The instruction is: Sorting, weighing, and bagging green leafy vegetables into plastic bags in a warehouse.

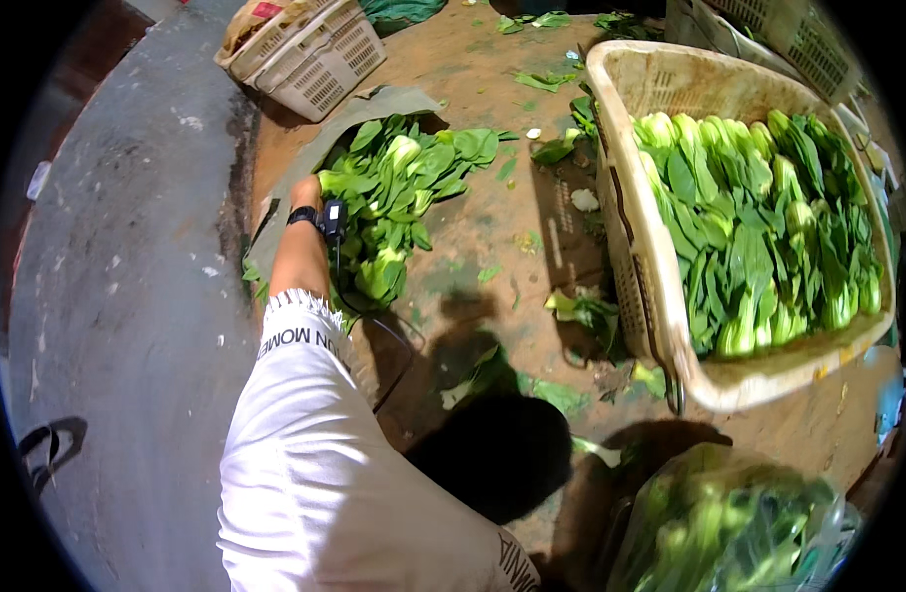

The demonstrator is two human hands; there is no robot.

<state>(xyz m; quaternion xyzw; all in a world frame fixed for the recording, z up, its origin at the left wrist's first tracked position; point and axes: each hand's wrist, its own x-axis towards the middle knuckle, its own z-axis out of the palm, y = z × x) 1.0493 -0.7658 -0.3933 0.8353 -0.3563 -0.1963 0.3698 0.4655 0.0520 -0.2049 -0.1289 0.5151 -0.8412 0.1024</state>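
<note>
One hand visible: left hand (306,189), at left edge of leafy green pile (399,183); fingers hidden, cannot tell if gripping or wide. Pile lies on ground, partly over grey-green sheet (379,102). Brown floor (463,252), dirty, littered with leaf scraps, crossed by dark shadows. Smooth grey slab (137,247) along left side, scuffed, pale flecks. Off-white crate (724,387) at right, greens in rows. Second crate (320,74) upper left. Clear bag (734,528) of greens lower right.

Left arm (303,264) outstretched (fingers hidden)
</note>
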